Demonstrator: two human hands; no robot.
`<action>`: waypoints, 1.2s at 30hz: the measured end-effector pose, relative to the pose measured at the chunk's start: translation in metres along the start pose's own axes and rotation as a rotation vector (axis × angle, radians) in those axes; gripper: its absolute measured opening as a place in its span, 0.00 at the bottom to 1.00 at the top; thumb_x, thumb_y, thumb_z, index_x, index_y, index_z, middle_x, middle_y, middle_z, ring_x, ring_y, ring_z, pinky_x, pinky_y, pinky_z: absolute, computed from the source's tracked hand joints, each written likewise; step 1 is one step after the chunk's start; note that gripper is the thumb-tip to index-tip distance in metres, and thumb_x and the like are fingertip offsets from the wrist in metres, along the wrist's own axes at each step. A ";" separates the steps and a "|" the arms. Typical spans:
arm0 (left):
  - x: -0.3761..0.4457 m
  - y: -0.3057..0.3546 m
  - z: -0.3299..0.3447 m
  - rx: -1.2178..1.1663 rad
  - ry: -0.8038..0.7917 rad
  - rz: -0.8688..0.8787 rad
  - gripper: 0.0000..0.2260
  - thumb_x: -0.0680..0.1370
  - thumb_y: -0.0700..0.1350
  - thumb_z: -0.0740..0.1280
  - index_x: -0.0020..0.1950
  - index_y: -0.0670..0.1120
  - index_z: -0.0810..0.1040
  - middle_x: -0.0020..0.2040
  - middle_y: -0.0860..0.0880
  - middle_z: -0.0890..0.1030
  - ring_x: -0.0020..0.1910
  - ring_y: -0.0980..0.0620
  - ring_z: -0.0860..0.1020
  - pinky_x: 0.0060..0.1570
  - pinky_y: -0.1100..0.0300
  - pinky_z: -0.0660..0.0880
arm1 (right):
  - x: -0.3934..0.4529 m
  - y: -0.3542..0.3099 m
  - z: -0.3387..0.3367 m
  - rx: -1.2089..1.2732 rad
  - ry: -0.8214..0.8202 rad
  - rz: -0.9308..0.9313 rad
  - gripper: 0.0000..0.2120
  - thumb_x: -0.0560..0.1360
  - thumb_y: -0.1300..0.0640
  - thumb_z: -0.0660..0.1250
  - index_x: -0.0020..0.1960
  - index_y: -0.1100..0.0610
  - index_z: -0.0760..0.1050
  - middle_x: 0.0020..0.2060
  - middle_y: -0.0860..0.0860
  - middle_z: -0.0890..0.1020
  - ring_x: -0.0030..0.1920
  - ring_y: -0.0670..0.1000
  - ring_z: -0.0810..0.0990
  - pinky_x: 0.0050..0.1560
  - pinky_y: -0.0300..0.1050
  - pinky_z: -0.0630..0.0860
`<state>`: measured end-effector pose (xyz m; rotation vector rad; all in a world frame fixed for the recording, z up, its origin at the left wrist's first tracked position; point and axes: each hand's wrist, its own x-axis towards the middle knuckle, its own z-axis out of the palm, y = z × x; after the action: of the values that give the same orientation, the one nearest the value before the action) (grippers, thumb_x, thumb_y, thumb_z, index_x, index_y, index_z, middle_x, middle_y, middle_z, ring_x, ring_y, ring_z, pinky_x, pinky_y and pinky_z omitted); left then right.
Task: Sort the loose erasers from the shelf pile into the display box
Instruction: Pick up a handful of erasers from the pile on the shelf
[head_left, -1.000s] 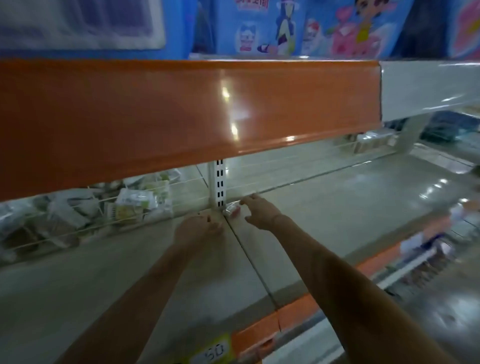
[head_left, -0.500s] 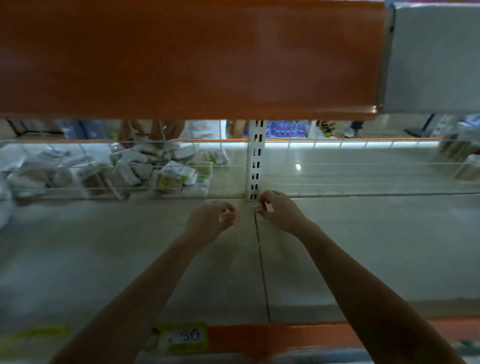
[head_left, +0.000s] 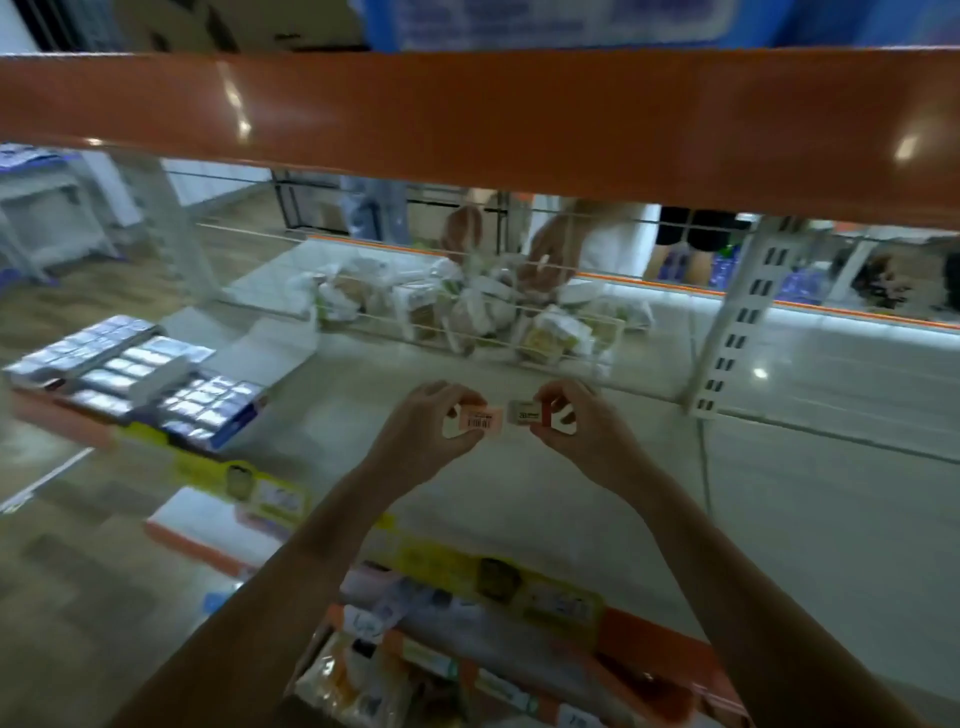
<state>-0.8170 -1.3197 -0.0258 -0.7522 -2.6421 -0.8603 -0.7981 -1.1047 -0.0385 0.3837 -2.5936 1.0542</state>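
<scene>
Between hands (head_left: 519, 421), small rectangular erasers (head_left: 482, 419).

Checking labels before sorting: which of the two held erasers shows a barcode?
The pink eraser pinched in the left hand shows the barcode. The one in the right hand, a white-and-red eraser, shows printed text but no barcode.

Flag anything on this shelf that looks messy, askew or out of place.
The packets behind the wire divider lie in a jumbled heap, tilted every way, unlike the neat boxed rows at left. Each hand, left and right, holds one eraser.
</scene>
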 end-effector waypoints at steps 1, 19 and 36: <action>-0.010 -0.010 -0.013 0.002 0.014 -0.016 0.13 0.71 0.42 0.73 0.55 0.46 0.79 0.48 0.49 0.79 0.45 0.54 0.73 0.45 0.64 0.67 | 0.004 -0.012 0.011 0.017 -0.013 -0.013 0.12 0.70 0.60 0.72 0.49 0.51 0.72 0.45 0.42 0.74 0.45 0.43 0.74 0.44 0.30 0.69; -0.157 -0.200 -0.215 -0.236 -0.007 -0.287 0.09 0.80 0.44 0.62 0.49 0.59 0.77 0.34 0.57 0.81 0.34 0.57 0.77 0.35 0.67 0.70 | 0.048 -0.228 0.217 0.120 -0.124 -0.143 0.16 0.68 0.62 0.73 0.48 0.47 0.72 0.43 0.43 0.74 0.43 0.40 0.73 0.42 0.25 0.67; -0.128 -0.358 -0.265 -0.406 -0.097 -0.505 0.14 0.75 0.45 0.70 0.52 0.65 0.76 0.38 0.61 0.80 0.37 0.59 0.78 0.35 0.66 0.73 | 0.186 -0.277 0.330 0.091 -0.267 -0.184 0.12 0.70 0.57 0.73 0.51 0.54 0.74 0.46 0.48 0.77 0.46 0.47 0.75 0.47 0.39 0.74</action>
<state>-0.8844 -1.7785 -0.0356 -0.1939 -2.8228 -1.5584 -0.9300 -1.5539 -0.0181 0.8194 -2.6771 1.1246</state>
